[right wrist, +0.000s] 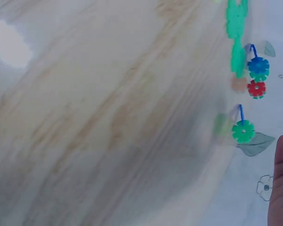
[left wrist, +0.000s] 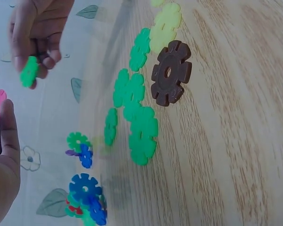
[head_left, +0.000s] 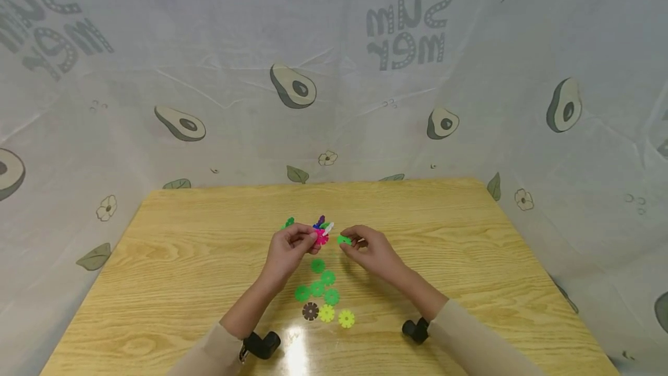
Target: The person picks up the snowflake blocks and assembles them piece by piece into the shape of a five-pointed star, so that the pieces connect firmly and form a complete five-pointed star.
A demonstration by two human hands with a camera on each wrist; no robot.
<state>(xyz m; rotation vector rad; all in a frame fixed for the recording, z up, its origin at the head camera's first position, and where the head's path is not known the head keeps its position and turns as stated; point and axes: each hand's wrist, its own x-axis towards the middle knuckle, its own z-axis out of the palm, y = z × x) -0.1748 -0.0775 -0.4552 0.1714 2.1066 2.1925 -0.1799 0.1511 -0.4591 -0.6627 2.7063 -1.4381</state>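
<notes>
My left hand pinches a pink notched disc between thumb and fingers; a white disc overlaps its upper edge in the head view. Facing it a short way to the right, my right hand pinches a bright green notched disc at its fingertips. Both discs are raised above the table in the left wrist view, where the green disc hangs below the right hand's fingers. Only part of the right hand shows in the right wrist view, its disc out of frame.
Several loose green discs lie on the wooden table, with a brown disc and yellow discs nearer me. Behind stand joined clusters: one with a blue disc and red, another with green. A printed curtain hangs behind.
</notes>
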